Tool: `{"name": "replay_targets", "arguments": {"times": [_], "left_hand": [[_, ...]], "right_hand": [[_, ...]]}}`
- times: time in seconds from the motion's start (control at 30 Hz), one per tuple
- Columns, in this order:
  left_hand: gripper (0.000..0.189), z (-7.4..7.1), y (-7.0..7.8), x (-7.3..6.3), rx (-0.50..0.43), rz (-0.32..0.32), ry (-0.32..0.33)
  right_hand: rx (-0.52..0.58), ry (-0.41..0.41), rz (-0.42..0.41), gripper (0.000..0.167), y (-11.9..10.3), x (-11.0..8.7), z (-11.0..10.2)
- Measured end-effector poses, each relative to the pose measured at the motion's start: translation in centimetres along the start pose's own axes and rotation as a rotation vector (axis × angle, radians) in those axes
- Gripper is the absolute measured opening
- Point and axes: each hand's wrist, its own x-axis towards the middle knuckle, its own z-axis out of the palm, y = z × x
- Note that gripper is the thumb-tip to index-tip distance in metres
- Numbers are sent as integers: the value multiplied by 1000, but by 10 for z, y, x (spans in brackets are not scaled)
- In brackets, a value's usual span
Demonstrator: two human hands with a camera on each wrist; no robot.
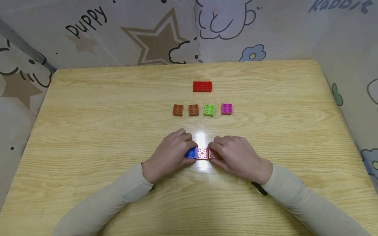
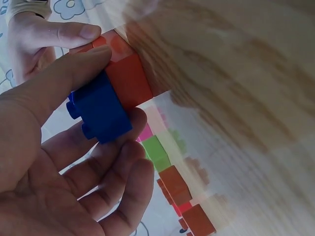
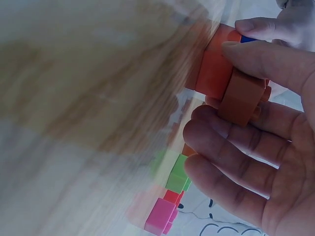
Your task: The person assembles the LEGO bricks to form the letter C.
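Observation:
Near the front middle of the table my left hand [image 1: 169, 153] pinches a blue brick [image 2: 102, 109] between thumb and fingers. Facing it, my right hand [image 1: 237, 154] grips a brown brick [image 3: 241, 97] the same way. Between them lies a red brick [image 1: 202, 153], its studs bright with glare in the head view. Both wrist views show the red brick lower, at the table surface, with the blue and brown bricks raised against its two ends. Each thumb overlaps the red brick's side. In the head view my right fingers hide most of the brown brick.
Beyond my hands stands a row of small bricks: two brown ones [image 1: 178, 110], a lime green one [image 1: 209, 110] and a magenta one [image 1: 226, 109]. A longer red brick [image 1: 202, 87] lies behind them. Patterned walls [image 1: 218, 49] border the wooden table [image 1: 103, 124].

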Motion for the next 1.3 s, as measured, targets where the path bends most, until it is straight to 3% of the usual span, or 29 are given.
{"name": "replay_targets", "arguments": {"times": [0.6,0.73,0.9,1.3], "left_hand": [[36,3,-4,-3,-63,-9,26],[41,-5,-6,-3,-129,-26,20],[38,-20,-11,1,-183,-65,67],[35,-39,-34,7,-148,-137,172]], "right_hand": [[2,6,-8,21,0,0,1],[-1,5,-8,22,0,0,1],[-6,9,-10,22,0,-1,1],[2,-5,-1,23,0,-1,1]]}}
